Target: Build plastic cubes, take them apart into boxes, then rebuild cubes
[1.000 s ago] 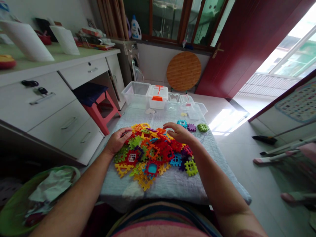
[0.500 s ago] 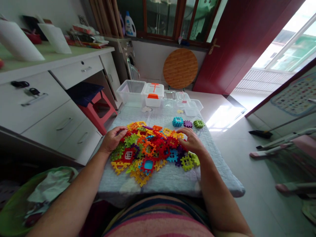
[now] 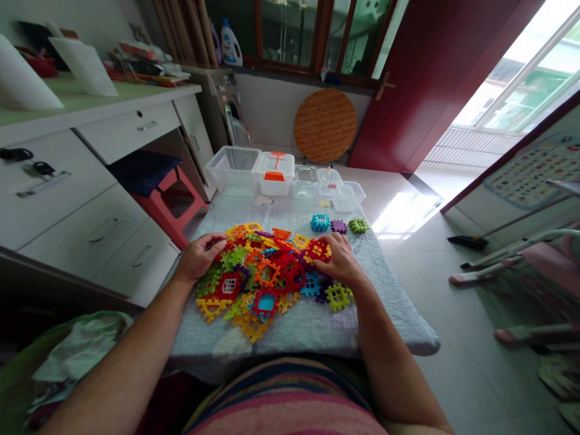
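Note:
A heap of interlocking plastic building blocks in red, yellow, orange, green, blue and purple lies on the cloth-covered table in front of me. My right hand grips a red block with a yellow window at the heap's right side, thumb in front and fingers behind. At the left edge rests my left hand, its fingers curved with a gap to the thumb, touching or nearly touching the blocks. Beyond the heap stand a blue assembled cube, a purple one and a green one.
Along the table's far edge are an open clear bin, a lidded box with orange latch and several smaller clear containers. A pink stool with dark seat stands left, beside white drawers. A laundry basket sits lower left.
My right hand has taken hold of the red block with the yellow window and tilted it up at the heap's right side. My left hand stays at the left edge. The view has shifted slightly.

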Available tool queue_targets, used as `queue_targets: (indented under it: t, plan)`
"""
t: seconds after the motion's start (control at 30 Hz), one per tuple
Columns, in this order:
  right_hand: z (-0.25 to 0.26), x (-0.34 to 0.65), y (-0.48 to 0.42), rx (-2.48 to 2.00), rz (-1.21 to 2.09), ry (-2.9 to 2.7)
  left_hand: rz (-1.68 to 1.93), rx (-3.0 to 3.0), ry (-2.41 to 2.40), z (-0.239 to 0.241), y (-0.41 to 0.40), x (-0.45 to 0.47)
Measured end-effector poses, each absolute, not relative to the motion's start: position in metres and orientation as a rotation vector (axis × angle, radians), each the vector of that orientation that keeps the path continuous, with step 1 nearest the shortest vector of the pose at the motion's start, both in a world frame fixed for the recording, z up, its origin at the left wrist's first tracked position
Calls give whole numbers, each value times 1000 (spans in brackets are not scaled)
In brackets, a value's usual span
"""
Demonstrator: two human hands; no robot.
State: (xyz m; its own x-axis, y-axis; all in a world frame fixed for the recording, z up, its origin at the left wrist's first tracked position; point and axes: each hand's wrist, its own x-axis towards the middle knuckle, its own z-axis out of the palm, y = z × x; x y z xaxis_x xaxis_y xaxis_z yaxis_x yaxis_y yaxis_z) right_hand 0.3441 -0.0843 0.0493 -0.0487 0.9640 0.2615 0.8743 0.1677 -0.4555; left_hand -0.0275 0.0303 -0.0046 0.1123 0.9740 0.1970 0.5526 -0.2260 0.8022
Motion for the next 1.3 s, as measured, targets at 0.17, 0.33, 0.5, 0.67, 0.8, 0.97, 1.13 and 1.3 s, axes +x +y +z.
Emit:
queue_targets:
  t: [0.17, 0.33, 0.5, 0.67, 0.8, 0.97, 1.13, 1.3]
  plan:
    - [46, 377, -88, -1768, 178, -1682, 979, 1837, 1481, -6, 31, -29]
    - [39, 386, -91, -1766, 259, -1669, 978, 1854, 1475, -9, 34, -30]
    - [42, 362, -90, -1696, 323, -1788, 965, 1840, 1474, -9, 33, -30]
    - [46, 338, -87, -1548, 382, -1844, 969, 1823, 1479, -10, 32, -30]
    - [45, 347, -87, -1596, 322, -1864, 967, 1840, 1467, -13, 35, -33]
    - [41, 349, -90, -1752, 329, -2081, 961, 1871, 1461, -16, 37, -34]
    - [40, 342, -88, -1764, 310, -2049, 949, 1855, 1465, -15, 36, -34]
    - [41, 350, -87, -1606, 392, -1962, 934, 1862, 1477, -16, 37, -34]
